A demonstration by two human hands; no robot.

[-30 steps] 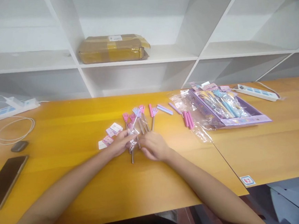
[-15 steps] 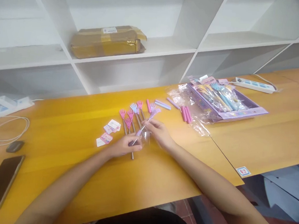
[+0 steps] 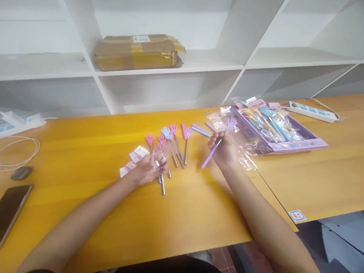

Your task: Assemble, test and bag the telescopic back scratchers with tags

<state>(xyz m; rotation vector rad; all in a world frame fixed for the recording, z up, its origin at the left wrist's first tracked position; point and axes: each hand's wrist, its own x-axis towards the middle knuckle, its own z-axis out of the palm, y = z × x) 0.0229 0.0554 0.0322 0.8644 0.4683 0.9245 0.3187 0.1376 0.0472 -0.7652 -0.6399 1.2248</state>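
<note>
My right hand [image 3: 226, 152] is closed around a purple back scratcher [image 3: 210, 157], its hand-shaped head up and its purple grip pointing down to the left. A crumpled clear plastic wrapper [image 3: 159, 162] is in my left hand [image 3: 148, 169], above several back scratchers lying on the table. Those have pink, blue and purple heads, such as a pink one [image 3: 149, 140] and a blue one [image 3: 166, 132], on bare metal rods. Small printed cards [image 3: 138, 153] lie beside my left hand, partly covered by it. Behind are loose grip sleeves, among them a pink sleeve [image 3: 183, 131] and pale blue sleeves [image 3: 201, 130].
A purple display box [image 3: 297, 148] with wrapped back scratchers stands at the right, plastic bags beside it. Power strips [image 3: 313, 112] lie at both sides. A phone [image 3: 2, 217] and a small black object [image 3: 21, 173] are at left. A taped parcel [image 3: 138, 54] sits on the white shelf.
My hands have moved apart. The right hand has carried the purple back scratcher rightward, out of the clear wrapper, which stays in my left hand. The view has shifted slightly.
</note>
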